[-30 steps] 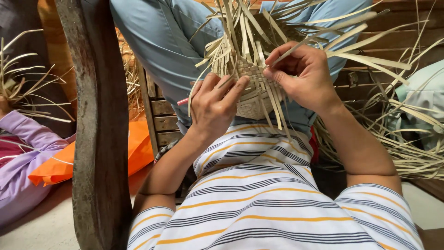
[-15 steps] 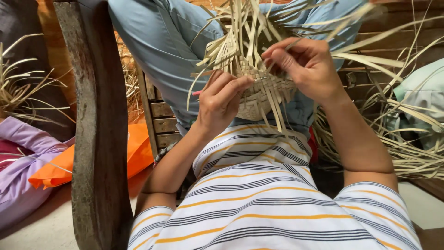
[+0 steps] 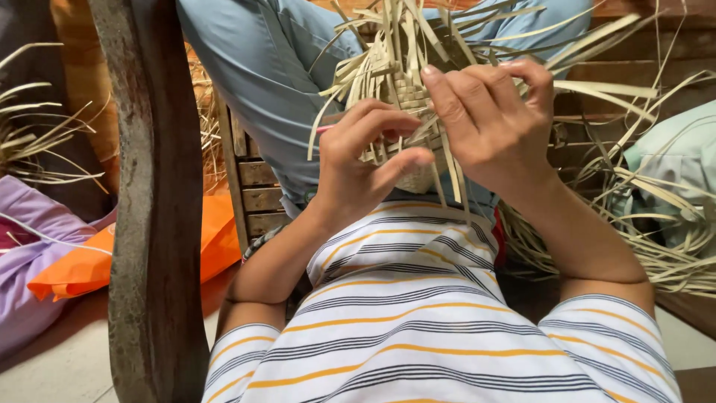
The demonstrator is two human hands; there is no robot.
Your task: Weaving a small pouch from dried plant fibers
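We've got the woven basket (image 3: 406,112) base plaited, both left hand (image 3: 365,160) and right hand (image 3: 488,119) pinching loose strips (image 3: 597,88), sides mostly unwoven.

Weathered dark wooden post (image 3: 153,224) runs top to bottom on the left. Behind it there's a crumpled orange plastic bag (image 3: 89,257) on the pale floor (image 3: 67,366), touching a purple sleeve (image 3: 30,269). Pile of loose pale straw strips (image 3: 656,246) lies off right.
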